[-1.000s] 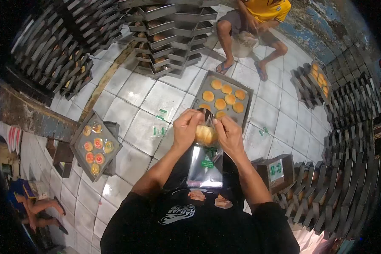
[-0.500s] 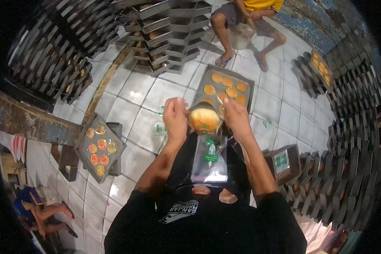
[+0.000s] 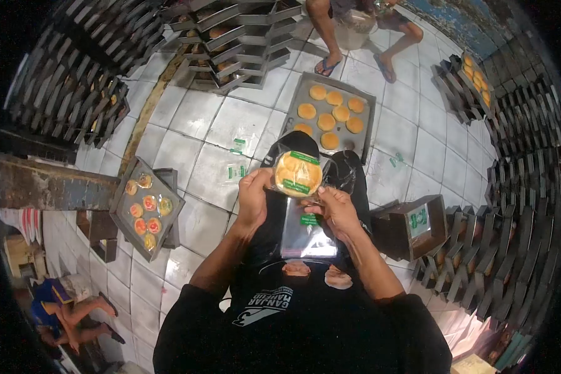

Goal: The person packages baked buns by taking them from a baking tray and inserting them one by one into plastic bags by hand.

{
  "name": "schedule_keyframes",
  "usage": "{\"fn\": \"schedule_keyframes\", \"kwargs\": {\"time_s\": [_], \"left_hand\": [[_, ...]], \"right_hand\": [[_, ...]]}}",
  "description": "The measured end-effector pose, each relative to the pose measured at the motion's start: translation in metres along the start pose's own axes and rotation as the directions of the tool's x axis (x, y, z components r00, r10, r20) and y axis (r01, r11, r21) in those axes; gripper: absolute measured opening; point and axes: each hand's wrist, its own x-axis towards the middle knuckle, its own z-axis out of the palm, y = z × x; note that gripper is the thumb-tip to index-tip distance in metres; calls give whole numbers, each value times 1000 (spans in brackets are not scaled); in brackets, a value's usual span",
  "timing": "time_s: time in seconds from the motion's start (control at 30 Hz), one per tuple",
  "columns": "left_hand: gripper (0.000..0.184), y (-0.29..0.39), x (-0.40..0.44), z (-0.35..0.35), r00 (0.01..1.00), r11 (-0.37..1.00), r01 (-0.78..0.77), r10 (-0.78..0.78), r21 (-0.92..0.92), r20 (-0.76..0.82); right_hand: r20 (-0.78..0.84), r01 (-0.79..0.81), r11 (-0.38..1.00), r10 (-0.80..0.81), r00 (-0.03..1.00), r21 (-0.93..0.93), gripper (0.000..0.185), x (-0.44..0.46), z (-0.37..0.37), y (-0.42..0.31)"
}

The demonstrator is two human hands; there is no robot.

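Observation:
A round golden bun (image 3: 298, 174) in a clear bag with green print is held up over my lap. My left hand (image 3: 254, 197) pinches the left side of the bagged bun. At its lower right, my right hand (image 3: 335, 209) has its fingers closed on the bag's edge. Below them, a stack of clear bags (image 3: 308, 234) with green print lies on my lap. Beyond my knees a metal tray (image 3: 305, 93) on the floor carries several round buns (image 3: 326, 121).
At the left is a tray (image 3: 121, 209) of wrapped, colour-topped buns. A metal box (image 3: 411, 230) stands by my right knee. Stacked trays (image 3: 230, 50) rise ahead and at both sides. A co-worker's legs (image 3: 327, 37) are ahead; another person (image 3: 68, 311) sits far left.
The bun, now in its bag, has turned to show green print and a flat round face. Both hands have moved lower. The view has shifted, with the bun tray higher in it.

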Motion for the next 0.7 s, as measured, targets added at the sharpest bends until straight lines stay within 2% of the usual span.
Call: {"fn": "schedule_keyframes", "kwargs": {"time_s": [0.03, 0.07, 0.1, 0.13, 0.2, 0.27, 0.37, 0.4, 0.47, 0.5, 0.53, 0.6, 0.67, 0.7], "left_hand": [[20, -3, 5, 0, 999, 994, -7, 13, -112, 46], [20, -6, 9, 1, 996, 975, -8, 28, -223, 90], [20, 3, 9, 13, 995, 976, -3, 25, -220, 100], [20, 20, 3, 36, 997, 982, -38, 51, -184, 66], [20, 27, 7, 57, 995, 986, -74, 82, -147, 52], [17, 23, 12, 65, 973, 978, -208, 210, -31, 99], [18, 17, 17, 80, 964, 972, -228, 218, 58, 150], [18, 16, 18, 85, 964, 965, -232, 211, 121, 162], [17, 21, 22, 93, 966, 963, -216, 187, 163, 177], [20, 25, 22, 93, 962, 935, -266, 242, 233, 126], [25, 28, 23, 92, 951, 903, -309, 299, 299, 82], [33, 31, 16, 80, 968, 870, -251, 234, 425, 92], [32, 10, 14, 53, 954, 807, -288, 289, 517, 80], [32, 4, 9, 45, 955, 806, -289, 278, 517, 100]], "right_hand": [[-5, 6, 1000, -6, 1000, 6, 37, 1, -4, 0], [65, 28, 997, -33, 997, 78, 36, 2, -10, 0], [133, 46, 988, -67, 989, 151, 36, 2, -14, -1], [125, 55, 986, -75, 989, 155, 36, -1, -10, -6], [62, 138, 914, -174, 983, 383, 40, -4, 1, -24], [52, 139, 896, -177, 983, 422, 44, -4, -4, -30], [17, 165, 984, -167, 986, 71, 43, 3, -6, -47], [4, 171, 982, -172, 985, 79, 43, 7, -11, -50], [-90, 292, 956, -288, 953, 34, 45, 18, -24, -57], [-163, 315, 949, -311, 936, 3, 47, 29, -35, -56], [-189, 332, 943, -326, 926, 0, 47, 39, -48, -56], [-269, 373, 924, -380, 885, -80, 48, 53, -76, -55], [-351, 368, 926, -373, 859, -82, 48, 63, -100, -56], [-366, 367, 919, -393, 844, -141, 49, 69, -111, -56]]}}
